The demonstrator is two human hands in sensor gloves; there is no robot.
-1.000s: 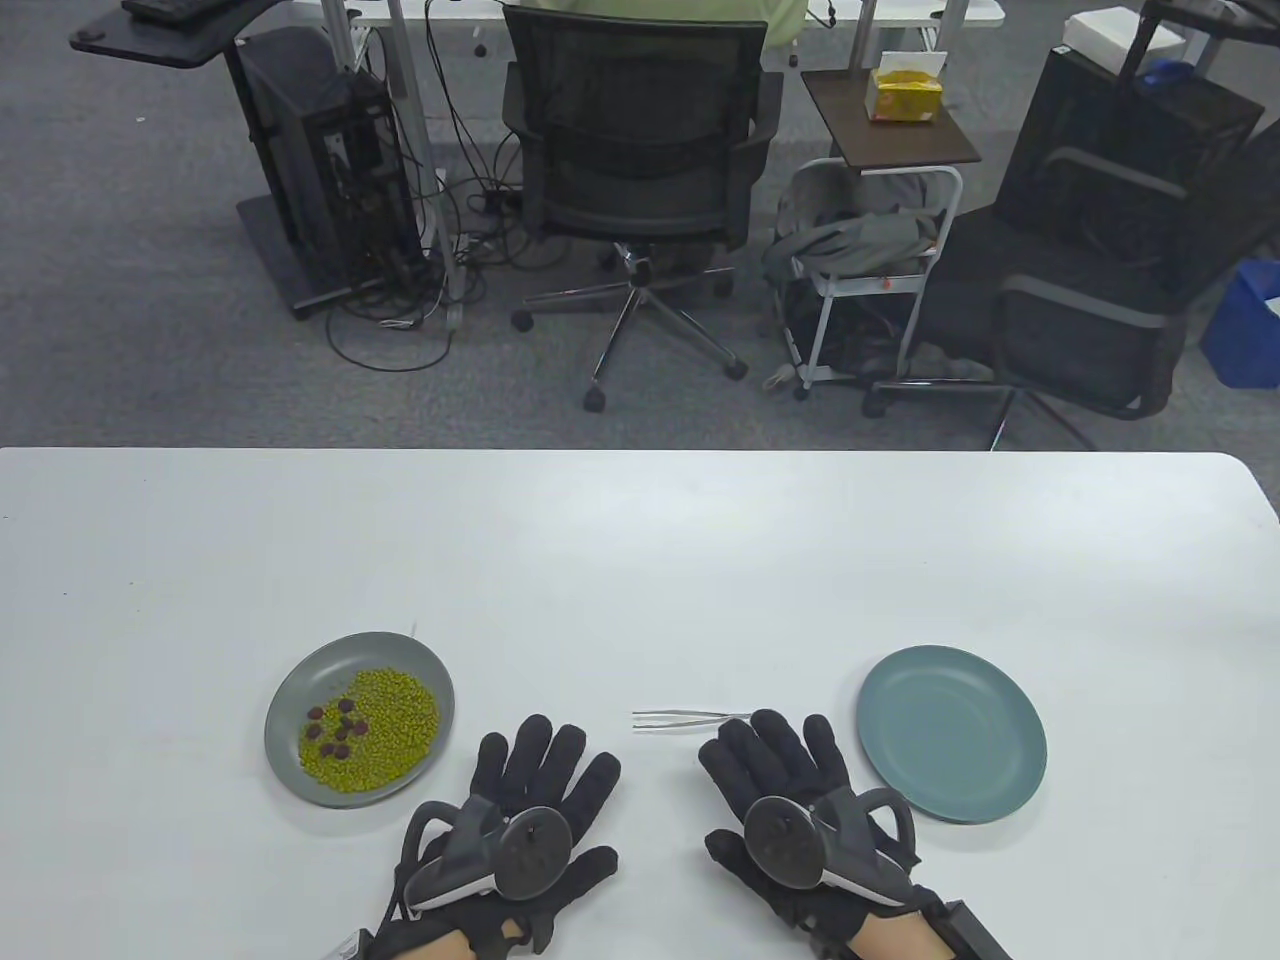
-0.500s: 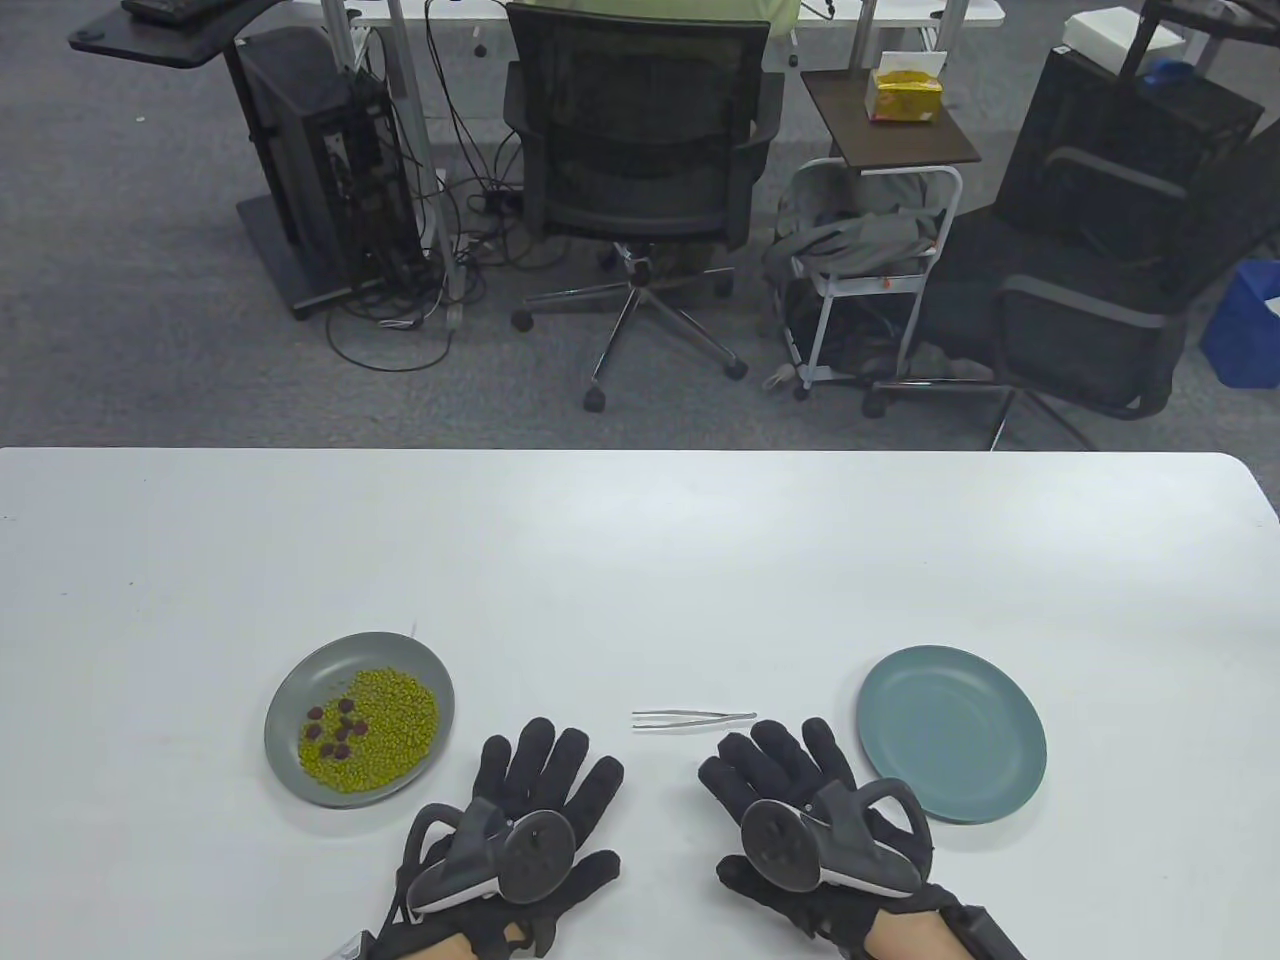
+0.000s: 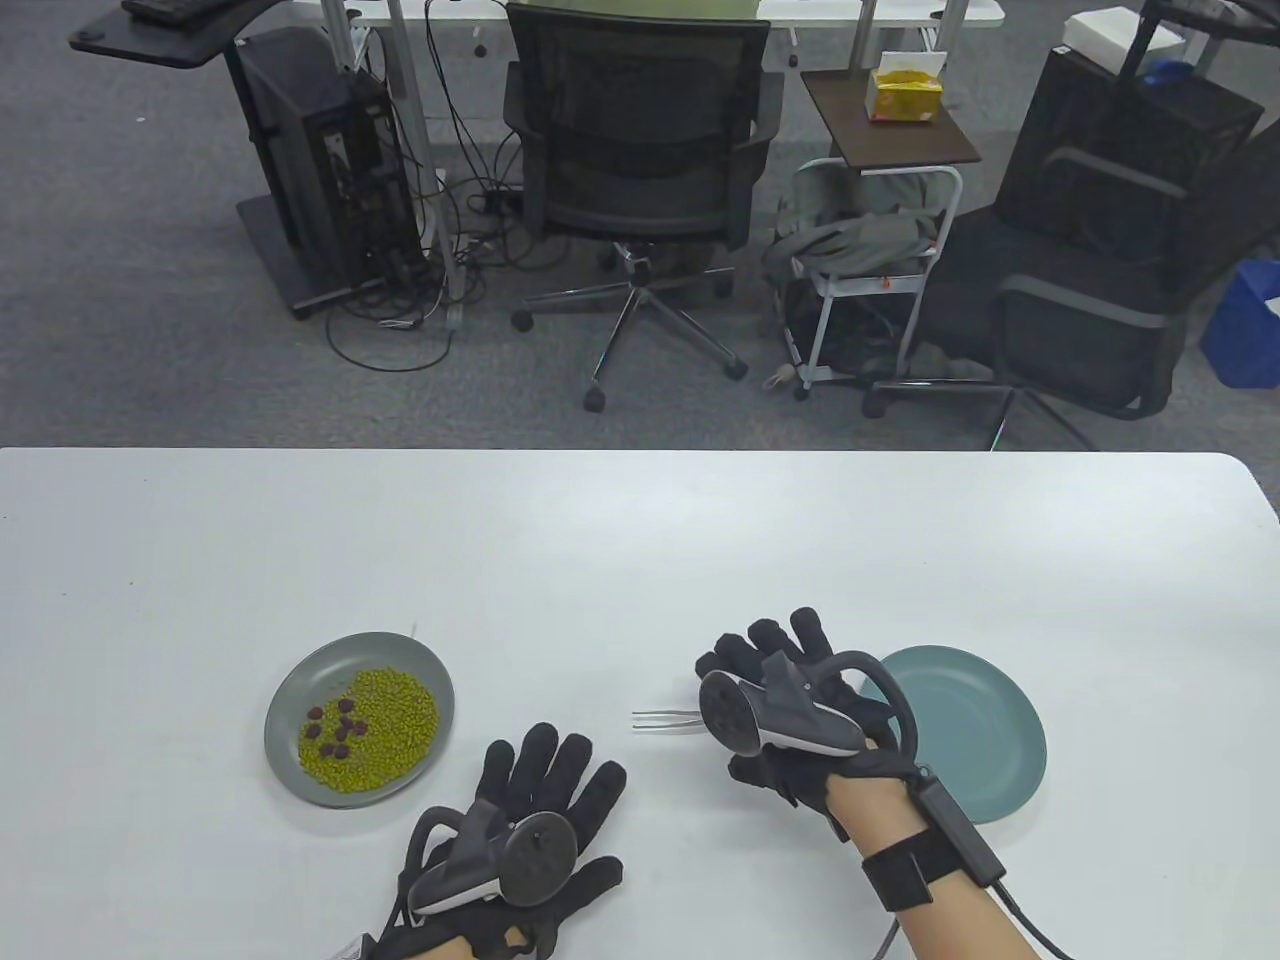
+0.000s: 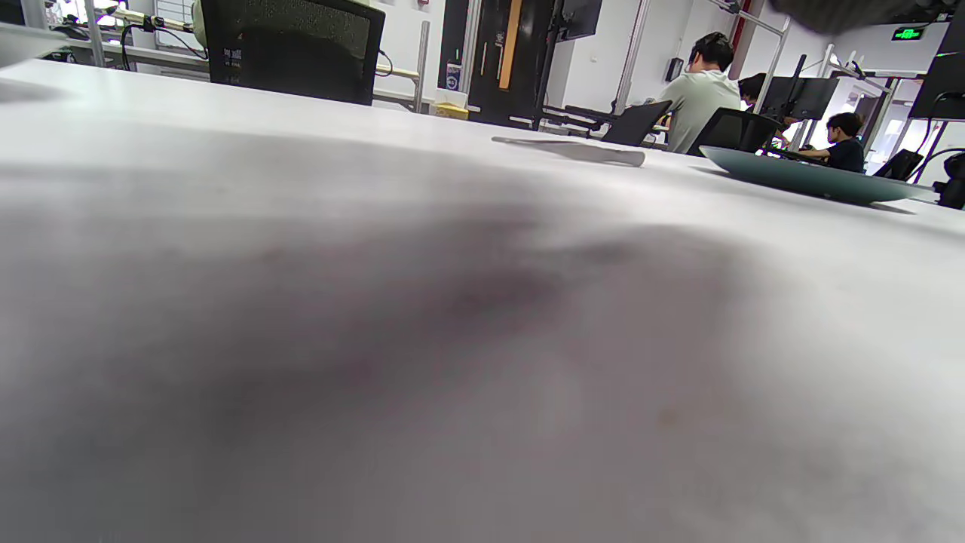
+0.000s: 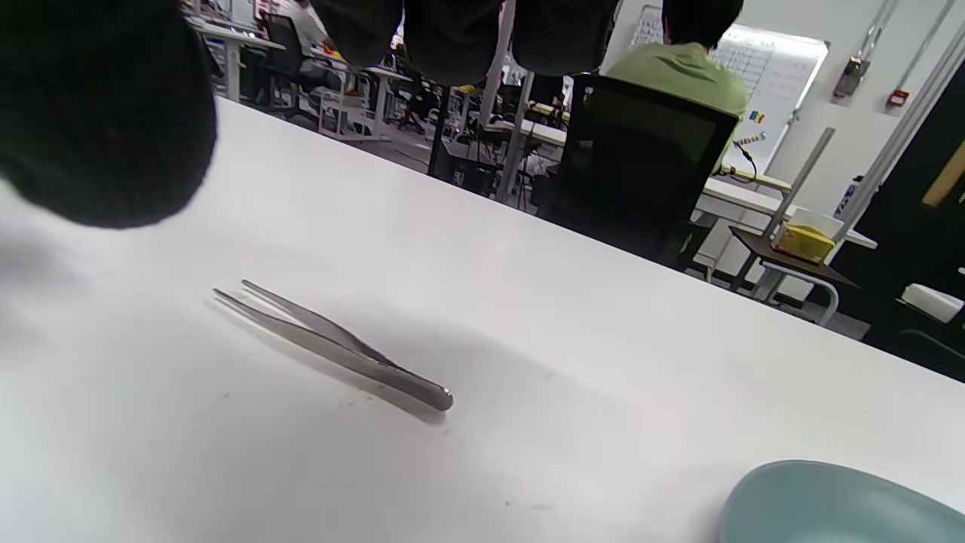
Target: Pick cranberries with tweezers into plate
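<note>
- Steel-grey and thin, the metal tweezers [image 3: 665,718] lie flat on the white table [image 3: 640,540], their long axis running left to right across the table view, the two tips pointing left toward the grey plate of green beans and dark red cranberries [image 3: 291,700] and the joined end hidden under the right hand [image 3: 790,700].
- In the right wrist view the tweezers [image 5: 335,347] rest on the table untouched, with the black-gloved fingers [image 5: 98,113] hanging above and apart from them; the hand hovers spread and holds nothing.
- The right hand is plainly the nearer one: it sits over the joined end, with the empty teal plate [image 3: 985,735] just beside it on its right.
- The left hand [image 3: 520,830] rests flat on the table, fingers spread and empty, nearer the bottom edge and left of the tweezers; the left wrist view shows only tabletop, the tweezers [image 4: 573,149] and the teal plate [image 4: 807,177] beyond.
- The cranberries [image 3: 335,728] lie on the left part of the bean pile, well apart from the tweezers.
- My reading: the coming move is a pinch across the tweezers' narrow width near the joined end.
- Bare table lies between the two plates, and the table's far edge is well away.
</note>
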